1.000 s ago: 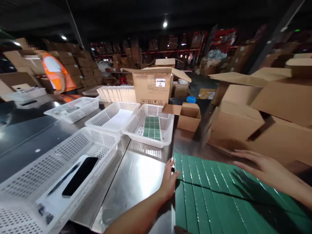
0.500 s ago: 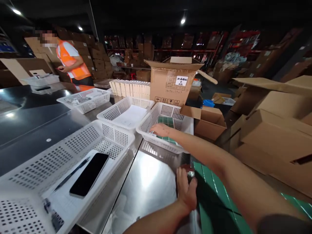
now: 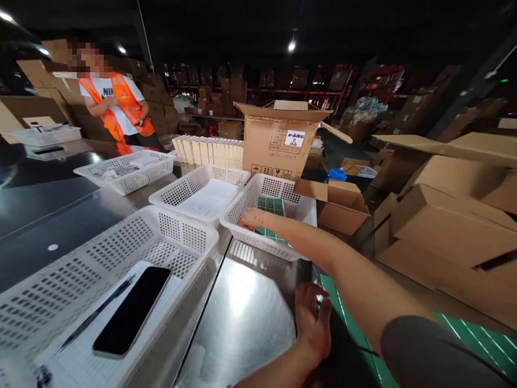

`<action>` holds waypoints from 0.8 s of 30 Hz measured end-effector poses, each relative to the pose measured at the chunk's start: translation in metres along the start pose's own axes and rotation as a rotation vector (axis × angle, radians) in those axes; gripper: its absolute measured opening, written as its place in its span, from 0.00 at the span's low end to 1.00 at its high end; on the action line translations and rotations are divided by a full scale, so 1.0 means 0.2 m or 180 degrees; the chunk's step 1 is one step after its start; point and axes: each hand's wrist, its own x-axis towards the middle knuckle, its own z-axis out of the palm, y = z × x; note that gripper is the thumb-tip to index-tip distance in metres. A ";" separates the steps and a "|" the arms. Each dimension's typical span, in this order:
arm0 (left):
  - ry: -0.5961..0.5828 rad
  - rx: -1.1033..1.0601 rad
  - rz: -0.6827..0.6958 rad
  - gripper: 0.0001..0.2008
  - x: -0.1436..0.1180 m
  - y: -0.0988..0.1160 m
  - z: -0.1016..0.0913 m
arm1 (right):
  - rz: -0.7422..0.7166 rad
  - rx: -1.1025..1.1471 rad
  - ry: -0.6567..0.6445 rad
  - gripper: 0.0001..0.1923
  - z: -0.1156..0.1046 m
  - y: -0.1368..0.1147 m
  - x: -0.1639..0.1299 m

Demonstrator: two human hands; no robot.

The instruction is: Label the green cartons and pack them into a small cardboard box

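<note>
Green boxes (image 3: 270,203) lie flat inside the white basket (image 3: 301,211), just beyond the right hand (image 3: 250,217), its grip loose, fingers apart. Left hand (image 3: 312,318), fingers curled, rests on the counter (image 3: 242,318) against the green stack (image 3: 343,334).

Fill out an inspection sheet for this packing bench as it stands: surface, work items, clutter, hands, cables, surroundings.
Surface: steel bench, shiny, reflecting the ceiling lights.
Work items: white basket with green boxes inside; green box stack at the near right edge.
Clutter: near basket with a phone and pen; two more white baskets behind; row of pale boxes.
Hands: right hand reaches into the white basket, grasp unclear; left hand rests at the green box stack's edge.
Cables: nothing seen.
Surroundings: open carton, cartons stacked to the right, person in an orange vest, dark shelving.
</note>
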 end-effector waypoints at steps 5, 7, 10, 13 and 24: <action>-0.0072 0.0257 0.0074 0.16 0.01 -0.02 0.01 | -0.0856 -0.0472 -0.0580 0.14 -0.16 0.02 0.07; -0.0038 0.0379 0.0106 0.13 0.02 -0.03 0.01 | -0.1044 -0.0366 -0.0347 0.10 -0.27 0.03 0.05; -0.0006 0.0508 0.0163 0.12 0.02 -0.04 0.00 | -0.1155 0.0024 0.0436 0.03 -0.47 0.03 -0.03; 0.0015 0.0587 0.0322 0.11 0.02 -0.05 -0.01 | -0.1049 0.0589 0.1488 0.03 -0.67 0.03 -0.18; 0.1258 0.0985 0.2758 0.17 -0.16 0.42 -0.27 | -0.1010 0.3418 0.2244 0.22 -0.89 0.02 -1.23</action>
